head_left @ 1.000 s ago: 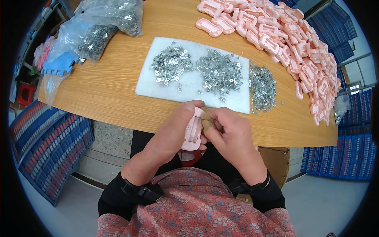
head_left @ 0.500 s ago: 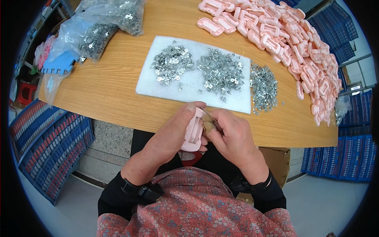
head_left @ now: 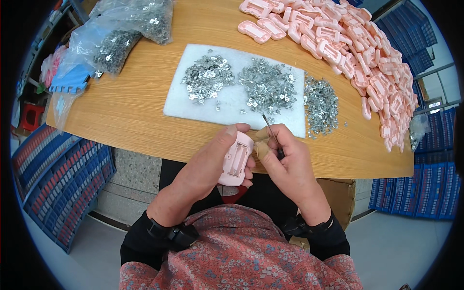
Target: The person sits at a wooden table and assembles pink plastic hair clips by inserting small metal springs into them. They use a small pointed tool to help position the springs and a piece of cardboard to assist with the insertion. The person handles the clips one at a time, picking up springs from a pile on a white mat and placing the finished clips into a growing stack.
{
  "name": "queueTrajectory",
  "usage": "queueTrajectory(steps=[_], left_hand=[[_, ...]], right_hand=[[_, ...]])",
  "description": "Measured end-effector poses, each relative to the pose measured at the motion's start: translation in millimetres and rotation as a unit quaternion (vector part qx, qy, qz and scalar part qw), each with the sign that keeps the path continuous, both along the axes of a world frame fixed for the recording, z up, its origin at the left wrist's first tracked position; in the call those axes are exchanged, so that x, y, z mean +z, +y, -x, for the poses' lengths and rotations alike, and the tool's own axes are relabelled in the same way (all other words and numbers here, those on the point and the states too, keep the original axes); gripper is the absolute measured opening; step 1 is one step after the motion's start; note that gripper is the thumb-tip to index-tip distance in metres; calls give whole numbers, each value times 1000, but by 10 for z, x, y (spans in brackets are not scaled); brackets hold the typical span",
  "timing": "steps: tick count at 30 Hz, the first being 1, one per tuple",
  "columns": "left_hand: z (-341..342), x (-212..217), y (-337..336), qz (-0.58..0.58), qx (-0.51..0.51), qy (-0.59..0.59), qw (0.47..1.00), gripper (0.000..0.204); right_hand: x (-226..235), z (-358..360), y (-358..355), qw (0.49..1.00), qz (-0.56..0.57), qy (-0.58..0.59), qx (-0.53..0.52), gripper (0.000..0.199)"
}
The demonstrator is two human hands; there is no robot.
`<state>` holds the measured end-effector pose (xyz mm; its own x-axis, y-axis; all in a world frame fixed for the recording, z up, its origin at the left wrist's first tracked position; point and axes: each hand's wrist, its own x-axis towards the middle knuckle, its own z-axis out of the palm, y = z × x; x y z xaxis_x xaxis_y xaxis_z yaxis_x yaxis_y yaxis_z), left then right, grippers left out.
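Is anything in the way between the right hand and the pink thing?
Nothing visible stands between the right hand and the upper part of the pink case. Lower down, fingertips of the left hand stick out past the case's right edge. The right hand's thin tool points toward the white pad.

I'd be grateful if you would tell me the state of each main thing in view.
Pink plastic housing: held, long recess exposed
Left hand: closed around the housing
Slim metal tool: held, tip clear of the housing
Right hand: closed on the tool
White foam sheet: lying flat
Small metal pieces: in three loose heaps, two on the sheet
Pink housing pile: jumbled
Clear plastic bags: holding metal pieces
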<state>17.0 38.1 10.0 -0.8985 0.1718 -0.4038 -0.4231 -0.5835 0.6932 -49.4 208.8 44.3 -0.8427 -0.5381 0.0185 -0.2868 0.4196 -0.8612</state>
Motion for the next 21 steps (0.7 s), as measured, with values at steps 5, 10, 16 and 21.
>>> queueTrajectory(steps=[5, 10, 16, 21], left_hand=[[-7, 1, -22, 3, -7, -1, 1000, 58], [-23, 48, -37, -29, -27, 46, 998, 57], [-99, -58, -38, 154, -1, 104, 983, 46], [-111, 27, -45, 217, -15, 119, 969, 40]], right_hand=[[-20, -17, 8, 1000, -11, 23, -14, 18], [-93, 10, 21, 961, 122, -246, 17, 23], [-170, 93, 61, 894, 166, -415, 24, 29], [-183, 84, 50, 898, 143, -415, 18, 32]])
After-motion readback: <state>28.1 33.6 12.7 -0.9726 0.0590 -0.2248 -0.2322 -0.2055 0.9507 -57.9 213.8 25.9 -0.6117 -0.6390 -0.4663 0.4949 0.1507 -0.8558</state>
